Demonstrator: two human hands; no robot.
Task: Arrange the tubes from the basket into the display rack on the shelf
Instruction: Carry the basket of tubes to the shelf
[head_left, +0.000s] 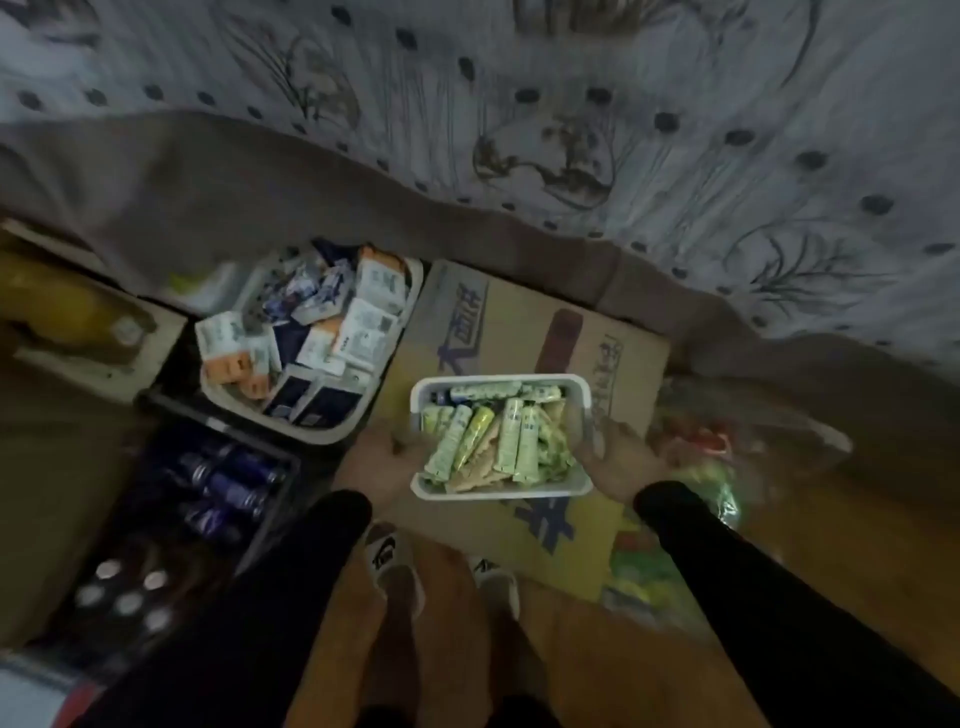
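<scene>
A small white rectangular basket (581, 387) holds several green and cream tubes (511, 439) lying mixed together. My left hand (382, 460) grips the basket's left side and my right hand (621, 457) grips its right side, both in black sleeves. The basket is above a flattened cardboard box (524, 322) on the floor. No display rack or shelf is in sight.
A larger white bin (332, 434) of small boxes sits to the left. A dark crate (270, 525) of purple bottles lies below it. A bed with a patterned sheet (571, 104) fills the top. Colourful bags (706, 483) lie at the right. My slippered feet (395, 566) stand below.
</scene>
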